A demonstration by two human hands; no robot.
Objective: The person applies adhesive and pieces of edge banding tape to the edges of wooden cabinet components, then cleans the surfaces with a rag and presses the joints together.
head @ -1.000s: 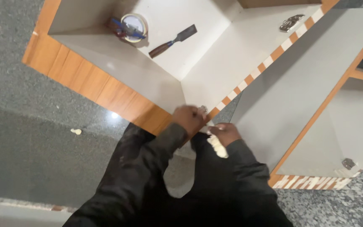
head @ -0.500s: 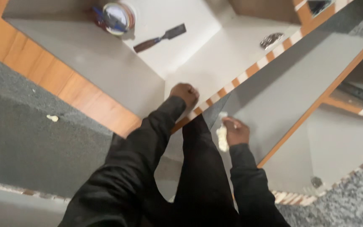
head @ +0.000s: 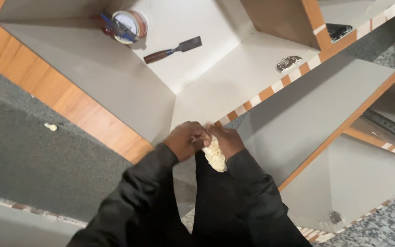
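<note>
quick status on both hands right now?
Left hand: fingers curled, touching the pale lump; whether it grips it cannot be told.
Right hand: closed on the pale lump, which hangs below the palm.

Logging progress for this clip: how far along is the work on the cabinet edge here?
Done: the cabinet edge shows alternating pale and bare orange patches, so filling looks partial. In hand: both hands meet at that edge, the right hand holding a lump of pale putty and the left hand touching it. Left: the bare patches; the chisel and the tin lie unused inside the cabinet.
</note>
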